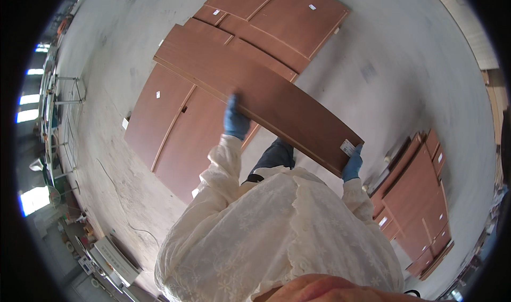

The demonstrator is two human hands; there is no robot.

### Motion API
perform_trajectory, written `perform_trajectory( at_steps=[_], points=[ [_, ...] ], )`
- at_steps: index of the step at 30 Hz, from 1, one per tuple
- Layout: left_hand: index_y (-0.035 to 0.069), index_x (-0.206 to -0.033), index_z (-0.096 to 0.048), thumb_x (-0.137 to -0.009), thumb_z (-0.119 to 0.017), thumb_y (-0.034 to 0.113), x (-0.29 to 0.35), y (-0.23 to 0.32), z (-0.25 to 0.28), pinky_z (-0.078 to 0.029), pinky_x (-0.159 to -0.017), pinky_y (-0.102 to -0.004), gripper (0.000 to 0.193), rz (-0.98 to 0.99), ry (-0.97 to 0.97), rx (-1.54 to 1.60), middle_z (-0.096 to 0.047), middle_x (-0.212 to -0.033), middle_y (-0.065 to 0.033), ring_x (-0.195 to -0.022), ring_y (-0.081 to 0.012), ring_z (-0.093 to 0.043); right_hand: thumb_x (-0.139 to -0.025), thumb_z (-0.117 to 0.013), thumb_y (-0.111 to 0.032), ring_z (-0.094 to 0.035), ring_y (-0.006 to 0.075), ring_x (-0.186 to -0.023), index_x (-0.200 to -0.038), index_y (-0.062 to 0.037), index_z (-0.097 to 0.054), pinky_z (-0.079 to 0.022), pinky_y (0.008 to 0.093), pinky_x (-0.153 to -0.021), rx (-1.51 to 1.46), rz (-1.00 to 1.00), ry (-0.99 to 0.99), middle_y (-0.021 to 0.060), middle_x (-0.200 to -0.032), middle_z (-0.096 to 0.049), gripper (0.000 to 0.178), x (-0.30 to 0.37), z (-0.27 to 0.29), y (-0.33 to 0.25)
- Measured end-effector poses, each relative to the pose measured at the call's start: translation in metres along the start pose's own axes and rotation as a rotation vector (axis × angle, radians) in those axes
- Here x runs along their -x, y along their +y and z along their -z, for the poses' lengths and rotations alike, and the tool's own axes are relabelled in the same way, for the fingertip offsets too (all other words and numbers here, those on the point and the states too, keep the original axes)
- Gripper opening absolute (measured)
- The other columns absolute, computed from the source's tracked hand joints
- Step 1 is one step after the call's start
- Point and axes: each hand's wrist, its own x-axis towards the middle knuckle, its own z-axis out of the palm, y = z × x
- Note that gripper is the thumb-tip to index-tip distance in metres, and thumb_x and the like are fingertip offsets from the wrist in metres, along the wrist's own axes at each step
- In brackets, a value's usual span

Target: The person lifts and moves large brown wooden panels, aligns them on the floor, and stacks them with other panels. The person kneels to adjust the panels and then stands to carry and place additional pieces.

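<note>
A long reddish-brown wooden board (277, 109) is tilted in front of me, running from upper left down to lower right. My right hand (352, 166), in a blue glove, is closed around its right end, beside a white label (347, 147). At the board's near long edge is my left hand (236, 120), also gloved in blue and closed on that edge; its fingertips are blurred. Beneath and beyond the board, similar brown panels (154, 110) lie side by side on the floor, some with small white labels. The board hides part of them.
More brown panels (418, 195) are stacked on the grey floor (367, 89) at the right. A thin cable (120, 195) trails over the floor at the left. Metal racks (69, 102) line the left side, with a pale boxy machine (114, 262) at lower left.
</note>
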Motion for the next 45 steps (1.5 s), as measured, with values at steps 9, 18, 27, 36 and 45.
perform_trajectory(
  at_steps=[9,18,27,36,45],
  points=[
    [0.008,-0.126,-0.063,-0.093,-0.075,0.013,-0.251,-0.133,-0.009,-0.06,-0.094,-0.0467,0.036,0.11,0.422,0.08,-0.071,-0.119,-0.0112,-0.104,-0.0295,-0.07,-0.099,-0.05,-0.071,-0.069,0.0292,-0.103,-0.125,0.0044,-0.067,-0.056,0.0404,-0.094,0.176,0.033,-0.039,0.0158,-0.121,-0.07,0.081,-0.182,-0.215,-0.068],
    [0.005,-0.118,-0.064,-0.091,-0.075,0.011,-0.52,-0.166,0.047,-0.06,-0.087,-0.0419,0.03,-0.152,0.521,0.022,-0.071,-0.111,-0.0103,-0.102,-0.0266,-0.069,-0.104,-0.046,-0.064,-0.064,0.0306,-0.117,-0.142,0.0056,-0.054,-0.051,0.0404,-0.104,0.102,-0.119,-0.174,0.0187,-0.138,-0.062,0.08,-0.373,-0.428,-0.02],
    [0.006,-0.101,-0.067,-0.088,-0.077,0.01,-0.757,-0.164,0.212,-0.057,-0.074,-0.0377,0.017,-0.222,0.511,-0.065,-0.069,-0.092,-0.0066,-0.083,-0.0223,-0.067,-0.101,-0.051,-0.065,-0.065,0.028,-0.107,-0.135,0.0053,-0.059,-0.054,0.0391,-0.098,0.138,0.054,-0.271,0.0171,-0.131,-0.064,0.079,-0.507,-0.618,0.106],
    [0.005,-0.117,-0.068,-0.088,-0.081,0.027,-0.846,-0.14,0.285,-0.055,-0.081,-0.0399,0.038,-0.294,0.456,-0.287,-0.07,-0.103,-0.0078,-0.092,-0.0217,-0.066,-0.106,-0.05,-0.053,-0.061,0.0285,-0.121,-0.139,0.0115,-0.052,-0.047,0.0383,-0.108,0.013,0.084,-0.301,0.0216,-0.138,-0.06,0.072,-0.548,-0.721,0.189],
    [-0.004,-0.145,-0.051,-0.091,-0.077,0.026,-0.777,-0.164,0.287,-0.046,-0.109,-0.0375,0.067,-0.559,0.372,-0.796,-0.063,-0.136,-0.0191,-0.128,-0.0299,-0.058,-0.108,-0.048,-0.048,-0.061,0.0277,-0.122,-0.136,0.0116,-0.055,-0.051,0.0369,-0.103,0.035,-0.002,-0.467,0.0211,-0.135,-0.062,0.066,-0.549,-0.741,0.205]
  ],
)
